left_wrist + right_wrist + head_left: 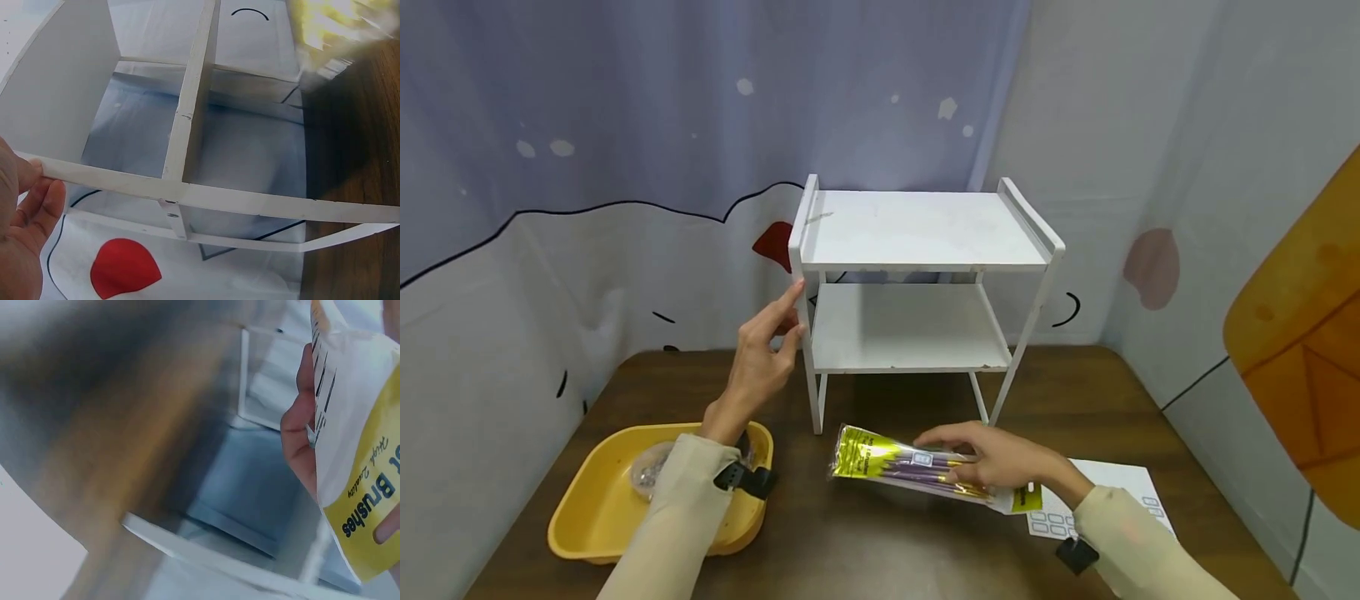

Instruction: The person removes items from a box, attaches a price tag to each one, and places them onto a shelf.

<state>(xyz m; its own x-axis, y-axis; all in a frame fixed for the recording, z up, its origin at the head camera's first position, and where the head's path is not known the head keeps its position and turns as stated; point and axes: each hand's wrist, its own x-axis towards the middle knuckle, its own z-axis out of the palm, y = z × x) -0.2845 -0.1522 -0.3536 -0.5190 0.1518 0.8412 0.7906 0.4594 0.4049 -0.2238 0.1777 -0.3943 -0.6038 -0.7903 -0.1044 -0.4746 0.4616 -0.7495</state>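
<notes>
A white two-tier shelf rack (917,321) stands on the table. My left hand (760,354) is at its left front post, and in the left wrist view the fingertips (55,194) pinch the post's edge. Low in front of the rack, my right hand (996,454) grips a clear-and-yellow pack of paintbrushes (868,457) from above. Purple handles show through its plastic. The right wrist view catches the pack's printed back (369,500), lettered "Brushes", with fingers curled behind it. Both shelf boards are bare.
A yellow plastic basin (587,500) sits at the left under my left forearm, with a clear plastic-wrapped item (649,468) inside. A white sheet of blue-framed labels (1123,479) lies at the right, partly beneath my right wrist. Patterned curtains (647,125) hang behind.
</notes>
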